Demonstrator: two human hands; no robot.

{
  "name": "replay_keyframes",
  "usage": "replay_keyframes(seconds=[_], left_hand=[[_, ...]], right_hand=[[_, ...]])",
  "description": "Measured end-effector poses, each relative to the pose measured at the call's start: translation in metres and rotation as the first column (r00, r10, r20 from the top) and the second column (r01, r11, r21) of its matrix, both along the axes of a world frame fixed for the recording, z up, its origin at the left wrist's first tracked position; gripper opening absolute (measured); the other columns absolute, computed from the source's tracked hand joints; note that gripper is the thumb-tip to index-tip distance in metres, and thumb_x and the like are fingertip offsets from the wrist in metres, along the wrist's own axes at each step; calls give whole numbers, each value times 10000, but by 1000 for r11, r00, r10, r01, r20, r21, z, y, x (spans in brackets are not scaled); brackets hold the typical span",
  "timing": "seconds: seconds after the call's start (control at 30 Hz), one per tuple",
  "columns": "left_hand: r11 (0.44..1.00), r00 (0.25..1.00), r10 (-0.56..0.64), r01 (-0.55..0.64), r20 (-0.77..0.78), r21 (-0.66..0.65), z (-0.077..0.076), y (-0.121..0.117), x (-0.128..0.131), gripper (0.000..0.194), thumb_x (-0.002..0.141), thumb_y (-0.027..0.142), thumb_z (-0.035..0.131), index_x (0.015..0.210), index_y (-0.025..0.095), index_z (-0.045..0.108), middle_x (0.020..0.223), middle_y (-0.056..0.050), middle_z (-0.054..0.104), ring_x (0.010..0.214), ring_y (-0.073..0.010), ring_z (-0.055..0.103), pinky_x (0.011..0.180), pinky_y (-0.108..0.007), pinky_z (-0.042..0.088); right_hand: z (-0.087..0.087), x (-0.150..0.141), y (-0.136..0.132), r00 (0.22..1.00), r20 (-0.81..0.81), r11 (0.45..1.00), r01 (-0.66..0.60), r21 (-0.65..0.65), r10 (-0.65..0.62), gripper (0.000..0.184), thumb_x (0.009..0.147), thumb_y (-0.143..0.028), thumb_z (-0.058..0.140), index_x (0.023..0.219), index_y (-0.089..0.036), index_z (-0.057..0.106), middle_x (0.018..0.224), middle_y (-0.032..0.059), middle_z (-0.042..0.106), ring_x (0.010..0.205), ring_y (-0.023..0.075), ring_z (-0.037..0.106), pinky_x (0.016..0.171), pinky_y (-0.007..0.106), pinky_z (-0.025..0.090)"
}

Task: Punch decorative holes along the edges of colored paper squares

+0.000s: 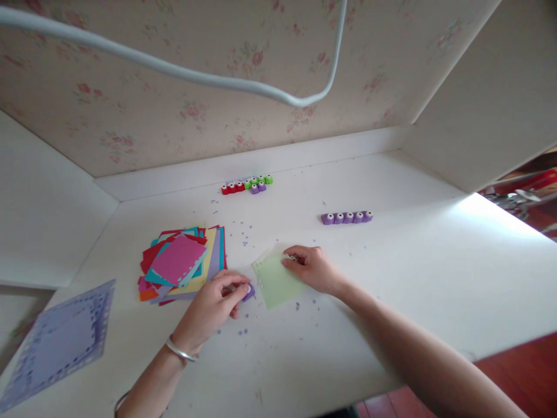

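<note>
My left hand [224, 293] is closed around a small purple paper punch [248, 292] with a white button, just left of a light green paper sheet [278, 284]. The sheet has small punched holes along its left edge. My right hand [311, 267] pinches the sheet at its upper right, fingers curled over the edge. The punch and the sheet are close, with a small gap between them. Tiny purple paper bits [242, 332] lie scattered around both hands.
A pile of coloured paper [180, 259] lies to the left, with punched lavender sheets [65, 342] farther left. Several purple punches [348, 217] stand in a row at right; red, green and purple punches [232, 188] cluster at the back. A white cable [209, 78] hangs above.
</note>
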State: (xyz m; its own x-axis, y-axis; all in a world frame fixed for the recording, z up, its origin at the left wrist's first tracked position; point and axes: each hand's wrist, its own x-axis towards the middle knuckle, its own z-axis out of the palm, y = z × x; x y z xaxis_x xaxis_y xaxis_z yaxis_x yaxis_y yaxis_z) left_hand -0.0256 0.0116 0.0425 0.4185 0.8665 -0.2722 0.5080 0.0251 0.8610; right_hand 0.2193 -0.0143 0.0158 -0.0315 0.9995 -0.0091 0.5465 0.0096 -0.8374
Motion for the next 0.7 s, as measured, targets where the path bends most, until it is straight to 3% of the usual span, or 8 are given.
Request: replay_keyframes(seconds=[0.13,0.23,0.37,0.47,0.53,0.6,0.7], left_hand=[[991,997,38,-29,-60,133,-7,-3,-17,313,875,437,533,996,179,663,939,-56,612,482,-82,567,435,-218,503],[955,989,40,3,-139,296,-15,-9,-25,383,840,445,591,1134,200,611,1067,-78,604,553,-103,606,515,-244,543],[868,973,42,77,-226,491,-22,-15,-26,299,823,358,633,1083,209,626,1011,-61,619,603,-124,624,619,-268,562],[828,982,15,94,-190,553,-21,-16,-21,217,862,309,589,1052,213,629,978,-61,629,635,-135,635,608,-251,558],[809,987,0,94,-159,580,-19,-17,-15,226,875,304,576,1078,212,613,996,-67,630,620,-128,628,609,-251,560],[793,990,-4,89,-142,602,-17,-20,-7,251,892,301,559,1124,209,583,1012,-70,630,595,-119,616,621,-261,561],[755,992,-27,100,-122,648,-17,-25,5,293,906,274,541,1192,208,528,1034,-70,635,692,-145,652,685,-284,565]], right_hand=[[-1,1,1,999,41,1000,11,3,-11,205,862,-286,517,919,-181,683,720,7,663,581,109,532,546,232,387],[-2,1,2,992,121,999,17,30,-21,220,871,-294,514,955,-186,686,746,23,681,602,122,558,570,243,408],[-5,0,5,974,208,982,49,181,-87,262,880,-305,533,1088,-196,649,951,66,694,755,162,612,712,292,470],[1,-3,4,960,210,938,108,329,-185,328,886,-310,540,1187,-192,598,1115,108,646,924,210,597,847,367,472],[10,-9,-1,967,156,927,135,349,-200,322,905,-311,515,1196,-195,592,1128,114,633,931,209,594,843,375,486],[21,-21,-9,992,60,956,91,277,-112,300,923,-313,490,1180,-204,602,1094,98,642,842,173,614,755,326,523],[33,-40,-22,991,-45,971,-117,207,129,317,904,-294,533,1210,-232,592,1149,77,634,867,157,633,734,285,542]])
